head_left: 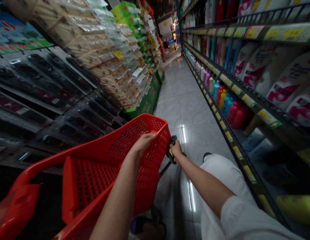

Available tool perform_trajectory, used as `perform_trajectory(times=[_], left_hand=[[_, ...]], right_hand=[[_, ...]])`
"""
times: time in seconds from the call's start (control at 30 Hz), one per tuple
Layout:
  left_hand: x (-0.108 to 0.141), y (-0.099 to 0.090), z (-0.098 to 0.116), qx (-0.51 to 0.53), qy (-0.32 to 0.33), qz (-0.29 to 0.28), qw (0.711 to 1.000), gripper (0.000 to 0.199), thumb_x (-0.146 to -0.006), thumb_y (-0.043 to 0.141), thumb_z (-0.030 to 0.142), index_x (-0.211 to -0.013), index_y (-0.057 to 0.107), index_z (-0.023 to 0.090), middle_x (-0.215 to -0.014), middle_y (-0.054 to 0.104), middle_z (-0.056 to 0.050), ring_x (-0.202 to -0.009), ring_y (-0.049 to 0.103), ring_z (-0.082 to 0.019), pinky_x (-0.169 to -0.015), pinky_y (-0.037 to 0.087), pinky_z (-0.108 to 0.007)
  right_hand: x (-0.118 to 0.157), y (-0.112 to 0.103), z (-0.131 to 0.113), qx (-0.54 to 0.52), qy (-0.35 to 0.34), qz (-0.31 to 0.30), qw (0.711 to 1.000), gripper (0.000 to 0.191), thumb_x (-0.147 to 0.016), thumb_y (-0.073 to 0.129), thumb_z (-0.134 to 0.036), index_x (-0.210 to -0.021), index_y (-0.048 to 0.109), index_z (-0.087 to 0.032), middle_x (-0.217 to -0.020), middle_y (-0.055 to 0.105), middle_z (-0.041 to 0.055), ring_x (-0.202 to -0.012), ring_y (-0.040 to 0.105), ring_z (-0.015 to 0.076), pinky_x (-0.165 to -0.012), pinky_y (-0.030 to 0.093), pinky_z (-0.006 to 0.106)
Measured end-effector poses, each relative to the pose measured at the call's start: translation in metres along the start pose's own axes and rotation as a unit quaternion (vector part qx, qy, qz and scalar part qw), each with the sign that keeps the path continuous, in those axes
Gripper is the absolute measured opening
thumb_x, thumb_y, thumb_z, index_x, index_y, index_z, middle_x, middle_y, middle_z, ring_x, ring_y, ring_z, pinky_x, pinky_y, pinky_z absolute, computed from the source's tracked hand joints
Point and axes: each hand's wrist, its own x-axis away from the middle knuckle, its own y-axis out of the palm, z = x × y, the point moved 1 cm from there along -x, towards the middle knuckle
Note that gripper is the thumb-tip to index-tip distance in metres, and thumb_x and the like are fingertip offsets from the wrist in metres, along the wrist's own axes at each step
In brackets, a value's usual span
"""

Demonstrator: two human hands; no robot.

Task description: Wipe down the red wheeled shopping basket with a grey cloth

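Observation:
A red plastic shopping cart with lattice walls [92, 176] stands at the lower left, its basket tilted in the view. My left hand [144, 141] is closed on the cart's upper rim near its far corner, the fingertips over the edge. Just outside that corner, my right hand [176, 149] is wrapped round a black and yellow object [172, 153], which sits close against the cart's wall. What exactly this object is cannot be made out. The part of the basket that shows holds no goods.
Shelves of bottles [262, 66] line the right side. Stacked packs [107, 53] and hanging black packages [42, 80] stand at the left. A grey tiled aisle [180, 83] runs ahead between them. My knee in white trousers [220, 170] is beside the right shelf.

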Motion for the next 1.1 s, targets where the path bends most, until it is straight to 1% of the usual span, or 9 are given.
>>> perform_trajectory(times=[0.1, 0.23, 0.33, 0.53, 0.63, 0.73, 0.9, 0.97, 1.1], left_hand=[[-0.002, -0.001, -0.001, 0.002, -0.005, -0.003, 1.0, 0.051, -0.058, 0.085, 0.052, -0.092, 0.077, 0.014, -0.086, 0.077, -0.008, -0.08, 0.068, -0.023, -0.076, 0.05, -0.032], [-0.007, -0.003, -0.003, 0.002, -0.001, 0.0, 1.0, 0.043, -0.061, 0.085, 0.047, -0.087, 0.077, 0.013, -0.085, 0.077, -0.009, -0.082, 0.069, -0.023, -0.08, 0.049, -0.033], [-0.009, -0.004, -0.003, 0.011, 0.003, 0.013, 1.0, 0.036, -0.061, 0.085, 0.041, -0.083, 0.077, 0.013, -0.082, 0.077, -0.008, -0.078, 0.068, -0.021, -0.08, 0.05, -0.032], [-0.006, -0.003, -0.002, 0.019, -0.02, 0.012, 1.0, 0.033, -0.068, 0.083, 0.039, -0.086, 0.077, 0.012, -0.077, 0.076, -0.009, -0.072, 0.07, -0.022, -0.074, 0.053, -0.033], [-0.005, -0.004, -0.001, 0.022, -0.023, 0.015, 0.999, 0.031, -0.069, 0.082, 0.037, -0.086, 0.077, 0.012, -0.078, 0.077, -0.009, -0.071, 0.07, -0.022, -0.073, 0.054, -0.033], [-0.009, -0.006, -0.001, 0.024, -0.013, 0.01, 1.0, 0.03, -0.069, 0.082, 0.036, -0.086, 0.077, 0.012, -0.078, 0.077, -0.009, -0.073, 0.07, -0.022, -0.074, 0.053, -0.033], [-0.018, -0.008, -0.002, 0.026, 0.009, 0.028, 0.999, 0.025, -0.065, 0.084, 0.032, -0.079, 0.077, 0.012, -0.078, 0.077, -0.009, -0.077, 0.07, -0.022, -0.08, 0.051, -0.032], [-0.019, -0.007, -0.004, 0.037, 0.001, 0.029, 0.999, 0.025, -0.064, 0.084, 0.031, -0.079, 0.077, 0.012, -0.078, 0.077, -0.008, -0.074, 0.069, -0.021, -0.078, 0.052, -0.032], [-0.018, -0.008, -0.006, 0.062, -0.036, 0.022, 0.997, 0.022, -0.068, 0.081, 0.029, -0.082, 0.076, 0.012, -0.069, 0.074, -0.007, -0.062, 0.066, -0.019, -0.07, 0.053, -0.033]], right_hand=[[0.0, 0.007, -0.021, -0.016, -0.028, 0.007, 0.999, 0.031, -0.076, 0.05, -0.025, -0.106, 0.056, -0.021, -0.089, 0.068, 0.0023, -0.08, 0.065, 0.0189, -0.072, 0.051, 0.029], [0.01, 0.008, -0.059, -0.015, -0.182, 0.012, 0.983, 0.053, -0.083, 0.051, -0.029, -0.134, 0.044, -0.017, -0.128, 0.062, 0.0145, -0.118, 0.059, 0.0226, -0.096, 0.049, 0.035], [0.025, 0.004, -0.057, 0.039, -0.231, 0.007, 0.972, 0.06, -0.083, 0.052, -0.026, -0.14, 0.039, -0.015, -0.138, 0.055, 0.0174, -0.129, 0.053, 0.0245, -0.103, 0.045, 0.037], [0.034, -0.004, -0.005, 0.137, -0.019, -0.053, 0.989, 0.046, -0.082, 0.054, -0.021, -0.128, 0.049, -0.018, -0.114, 0.067, 0.0121, -0.104, 0.065, 0.0254, -0.087, 0.051, 0.036], [0.034, 0.004, -0.003, 0.096, 0.028, -0.057, 0.993, 0.038, -0.081, 0.054, -0.021, -0.119, 0.052, -0.018, -0.104, 0.069, 0.0103, -0.096, 0.067, 0.0252, -0.084, 0.052, 0.036], [0.036, 0.014, -0.025, 0.014, -0.063, -0.016, 0.998, 0.045, -0.081, 0.055, -0.024, -0.126, 0.047, -0.018, -0.115, 0.067, 0.0125, -0.106, 0.064, 0.0256, -0.092, 0.051, 0.039], [0.04, 0.014, -0.046, -0.037, -0.268, -0.027, 0.962, 0.06, -0.078, 0.059, -0.024, -0.135, 0.043, -0.019, -0.139, 0.054, 0.0135, -0.131, 0.051, 0.0246, -0.109, 0.042, 0.039], [0.038, 0.008, -0.033, -0.001, -0.224, -0.027, 0.974, 0.058, -0.076, 0.059, -0.021, -0.132, 0.046, -0.021, -0.133, 0.058, 0.0123, -0.125, 0.055, 0.0253, -0.105, 0.045, 0.04], [0.04, 0.006, 0.005, 0.071, -0.019, -0.051, 0.996, 0.043, -0.074, 0.057, -0.018, -0.117, 0.053, -0.021, -0.104, 0.068, 0.0083, -0.1, 0.065, 0.0258, -0.089, 0.052, 0.04]])
